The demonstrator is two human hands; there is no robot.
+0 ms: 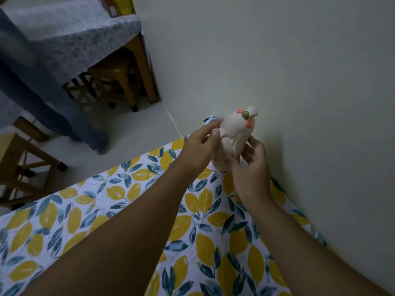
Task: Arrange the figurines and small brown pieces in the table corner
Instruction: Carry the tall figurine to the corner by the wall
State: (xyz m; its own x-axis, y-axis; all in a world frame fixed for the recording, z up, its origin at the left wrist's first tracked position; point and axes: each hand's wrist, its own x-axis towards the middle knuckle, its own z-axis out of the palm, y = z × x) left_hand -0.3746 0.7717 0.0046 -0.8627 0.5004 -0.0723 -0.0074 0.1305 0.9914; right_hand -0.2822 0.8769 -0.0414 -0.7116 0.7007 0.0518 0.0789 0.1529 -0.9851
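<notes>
A white bird-shaped figurine (pixel 236 130) with a pink bow and a small brown heart is held up over the far corner of the table, close to the wall. My left hand (pixel 197 149) pinches its left side with thumb and fingers. My right hand (pixel 252 167) grips its lower right side. Under the two hands a pale brownish piece (pixel 220 162) with a faint drawn pattern stands on the lemon-print tablecloth (pixel 192 210), mostly hidden. I cannot tell whether the figurine touches it.
The cream wall (pixel 299 82) borders the table on the right. Beyond the table's far edge lies a pale floor with a wooden stool (pixel 116 82) under a cloth-covered table (pixel 74 35), another wooden stand (pixel 19 165) at left, and a person's legs in blue trousers (pixel 49 103).
</notes>
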